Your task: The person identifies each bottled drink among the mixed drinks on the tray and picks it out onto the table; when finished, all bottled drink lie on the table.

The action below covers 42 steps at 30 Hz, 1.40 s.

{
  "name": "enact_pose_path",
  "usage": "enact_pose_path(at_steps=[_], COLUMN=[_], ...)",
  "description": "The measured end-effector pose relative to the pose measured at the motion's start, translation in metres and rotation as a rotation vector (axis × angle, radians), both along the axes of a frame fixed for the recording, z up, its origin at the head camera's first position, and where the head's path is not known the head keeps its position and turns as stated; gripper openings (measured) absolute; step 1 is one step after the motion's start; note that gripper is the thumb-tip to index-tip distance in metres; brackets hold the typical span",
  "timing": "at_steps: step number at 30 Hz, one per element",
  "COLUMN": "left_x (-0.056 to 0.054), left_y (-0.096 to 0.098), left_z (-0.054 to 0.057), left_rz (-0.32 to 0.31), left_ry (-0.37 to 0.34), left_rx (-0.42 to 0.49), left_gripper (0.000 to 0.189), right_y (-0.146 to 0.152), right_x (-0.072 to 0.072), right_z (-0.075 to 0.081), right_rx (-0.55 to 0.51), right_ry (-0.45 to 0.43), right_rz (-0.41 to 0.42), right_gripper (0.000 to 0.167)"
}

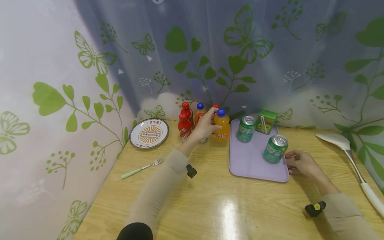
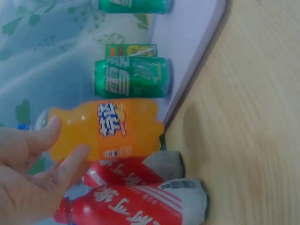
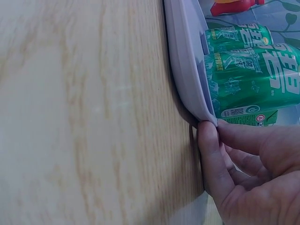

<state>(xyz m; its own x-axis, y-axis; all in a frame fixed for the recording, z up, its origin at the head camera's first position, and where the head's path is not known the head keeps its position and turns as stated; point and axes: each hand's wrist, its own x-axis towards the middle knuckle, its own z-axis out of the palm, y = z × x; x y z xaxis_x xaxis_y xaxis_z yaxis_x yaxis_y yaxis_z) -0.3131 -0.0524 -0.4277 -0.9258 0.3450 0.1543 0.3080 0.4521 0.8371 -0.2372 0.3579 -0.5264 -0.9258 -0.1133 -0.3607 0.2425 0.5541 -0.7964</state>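
My left hand (image 1: 205, 126) grips a bottle of orange soda (image 1: 222, 128) with a blue cap, thumb and fingers around its upper part. In the left wrist view the orange bottle stands between a green soda can (image 2: 133, 77) and red-labelled cola bottles (image 2: 136, 206). At the right, my right hand (image 1: 303, 162) pinches the edge of a lilac tray (image 1: 252, 166) between thumb and fingers. On that tray stand two green soda cans (image 1: 275, 150) and a green drink carton (image 1: 266, 122) with a straw on its side.
Several red-capped cola bottles (image 1: 184, 126) and another blue-capped orange bottle (image 1: 200, 108) stand behind my left hand. A white patterned plate (image 1: 149, 133) and a green-handled fork (image 1: 142, 169) lie to the left. A white-handled spatula (image 1: 355, 163) lies at the right. Patterned curtain (image 1: 204, 66) hangs behind the table.
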Motion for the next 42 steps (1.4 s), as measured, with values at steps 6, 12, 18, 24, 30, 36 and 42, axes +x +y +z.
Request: enact_pose_path(at_steps=[6,12,18,24,30,36,42], left_x=[0.001,0.0,0.002,0.005,0.007,0.007,0.026], left_y=[0.01,0.015,0.019,0.022,0.025,0.028,0.012], left_z=[-0.012,-0.024,-0.027,-0.029,-0.03,-0.029,-0.017], left_rz=[0.112,0.181,0.192,0.212,0.211,0.242,0.242], left_ry=[0.017,0.036,0.03,0.008,0.021,0.036,0.162], left_rx=[-0.073,-0.154,-0.166,-0.162,-0.182,-0.218,-0.196], left_gripper=[0.062,0.063,0.064,0.062,0.062,0.064,0.059], right_y=[0.0,0.001,0.003,0.002,0.001,0.002,0.002], right_x=[0.001,0.002,0.002,0.005,0.007,0.006,0.004], right_z=[0.0,0.0,0.001,0.0,0.001,0.004,0.002], right_rx=[-0.001,0.012,0.022,0.02,0.025,0.043,0.014], right_ry=[0.001,0.005,0.001,0.002,0.014,0.028,0.056], right_rz=[-0.006,-0.004,-0.009,-0.013,-0.012,-0.01,-0.011], right_gripper=[0.047,0.048,0.047,0.047,0.046,0.046,0.049])
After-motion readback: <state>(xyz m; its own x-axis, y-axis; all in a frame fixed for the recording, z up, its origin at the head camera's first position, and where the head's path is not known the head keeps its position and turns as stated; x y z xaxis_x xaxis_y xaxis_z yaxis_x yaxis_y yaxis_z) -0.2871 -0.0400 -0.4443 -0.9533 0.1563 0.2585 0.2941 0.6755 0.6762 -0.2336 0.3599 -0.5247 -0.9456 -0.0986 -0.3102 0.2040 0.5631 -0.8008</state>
